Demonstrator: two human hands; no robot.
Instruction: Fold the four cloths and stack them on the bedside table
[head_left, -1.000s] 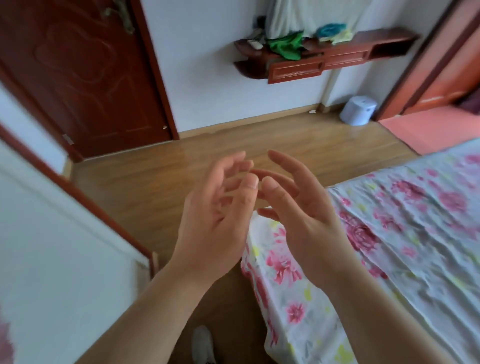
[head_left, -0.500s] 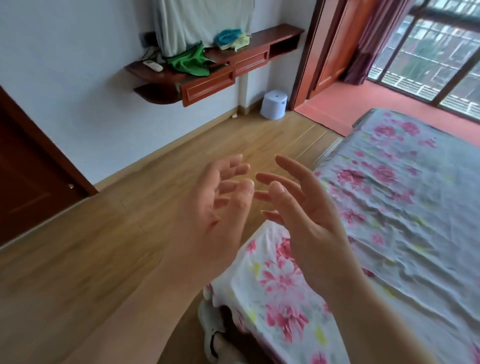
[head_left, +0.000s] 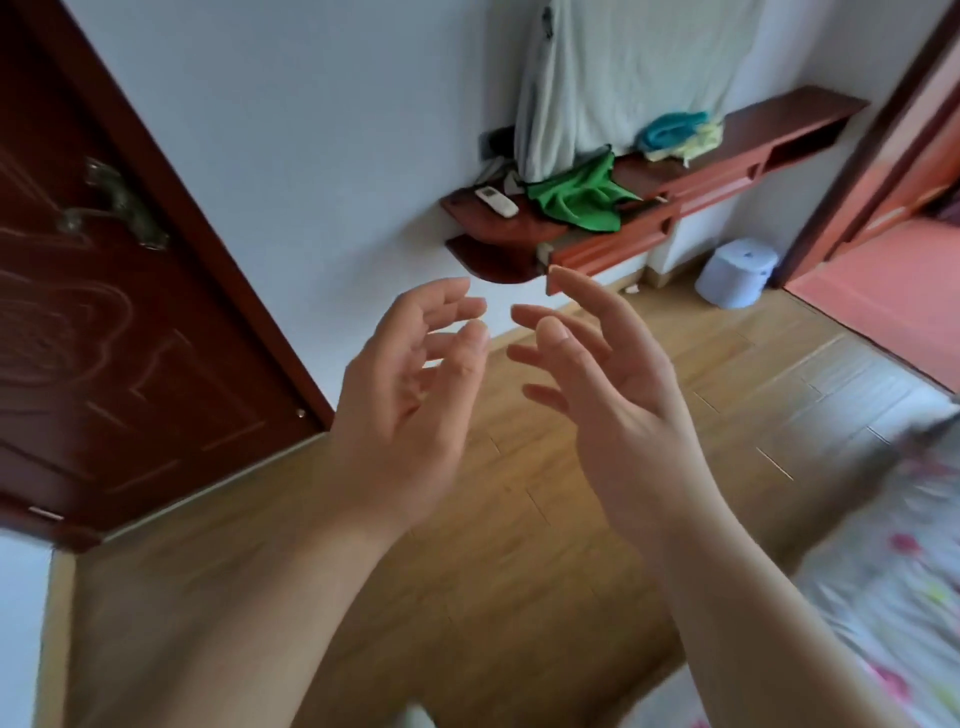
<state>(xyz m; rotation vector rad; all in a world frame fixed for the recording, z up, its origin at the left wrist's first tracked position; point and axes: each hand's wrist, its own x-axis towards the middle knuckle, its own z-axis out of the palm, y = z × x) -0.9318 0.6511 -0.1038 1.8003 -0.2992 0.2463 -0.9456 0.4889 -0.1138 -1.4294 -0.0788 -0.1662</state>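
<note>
The left hand (head_left: 410, 415) and right hand (head_left: 623, 415) are empty, fingers loosely spread, short of the shelf (head_left: 795, 111). On it the green cloth (head_left: 576, 200) lies beside a remote (head_left: 496, 201); a careless pull may drag that off.

Smeared bed (head_left: 883, 597) at 4 o'clock, cut by right and bottom edges. Door (head_left: 104, 338) at 9, cropped left. Hanging cloth (head_left: 623, 78) at 1, cropped on top. Pale blur (head_left: 415, 721) at 6, unidentifiable. Shelf (head_left: 613, 244) corner partly behind right hand (head_left: 623, 415).
</note>
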